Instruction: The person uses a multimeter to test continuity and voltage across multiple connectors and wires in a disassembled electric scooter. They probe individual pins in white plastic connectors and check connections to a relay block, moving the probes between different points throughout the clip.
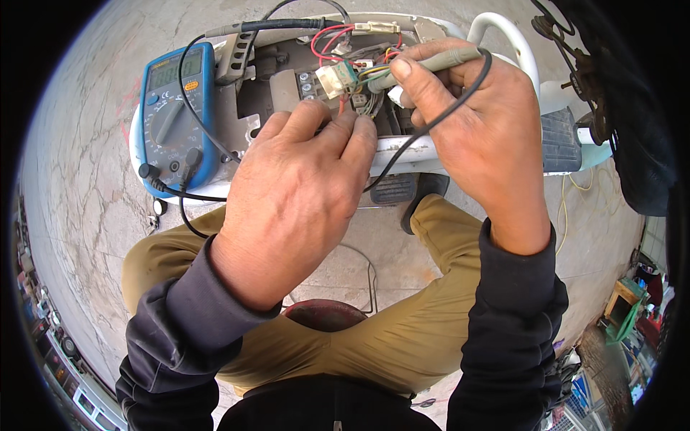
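Note:
My right hand (480,136) pinches a grey probe (451,58) with a black lead, its tip among coloured wires beside a white-and-green connector (334,79). My left hand (298,179) is closed at the red wire below that connector; its fingertips hide what they hold. Both hands work over an opened white-rimmed housing (406,149) with terminals, plugs and bundled wires. A blue multimeter (176,118) rests on the housing's left end, leads plugged in. The other probe (262,25) lies along the far edge, above a perforated metal bracket (236,54).
A white tube handle (496,25) rises at the back right, with a dark object (636,115) beyond it. My knees flank a dark red round seat (323,314) on the concrete floor (86,172). Clutter and a log (604,359) are at the lower right.

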`<action>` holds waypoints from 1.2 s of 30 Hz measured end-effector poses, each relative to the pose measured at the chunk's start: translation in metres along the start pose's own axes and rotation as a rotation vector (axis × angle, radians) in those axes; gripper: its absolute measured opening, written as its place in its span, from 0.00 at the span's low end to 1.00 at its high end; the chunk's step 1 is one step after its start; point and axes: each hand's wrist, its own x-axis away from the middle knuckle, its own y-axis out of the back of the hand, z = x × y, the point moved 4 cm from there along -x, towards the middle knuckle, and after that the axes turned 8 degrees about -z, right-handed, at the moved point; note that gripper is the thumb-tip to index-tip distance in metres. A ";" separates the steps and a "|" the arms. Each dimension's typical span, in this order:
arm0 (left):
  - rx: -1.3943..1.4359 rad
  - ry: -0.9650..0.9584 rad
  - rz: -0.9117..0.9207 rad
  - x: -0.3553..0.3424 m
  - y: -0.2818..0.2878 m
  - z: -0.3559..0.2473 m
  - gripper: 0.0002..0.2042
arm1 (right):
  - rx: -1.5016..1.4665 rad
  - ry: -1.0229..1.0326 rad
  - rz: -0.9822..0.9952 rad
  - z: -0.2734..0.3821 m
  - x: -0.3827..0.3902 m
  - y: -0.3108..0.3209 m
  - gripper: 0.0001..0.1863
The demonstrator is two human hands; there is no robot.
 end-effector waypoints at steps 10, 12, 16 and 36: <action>-0.036 0.069 0.104 0.003 -0.002 -0.005 0.28 | -0.021 0.042 0.027 0.004 0.008 0.001 0.11; -0.050 0.062 0.104 0.002 -0.003 -0.006 0.28 | 0.024 0.045 0.006 0.005 0.007 0.001 0.10; -0.072 -0.028 -0.056 -0.001 -0.007 -0.007 0.14 | 0.060 0.139 -0.060 0.010 0.007 -0.005 0.10; 0.104 0.053 0.032 0.005 -0.008 -0.003 0.26 | 0.147 0.271 -0.014 0.016 0.021 -0.012 0.08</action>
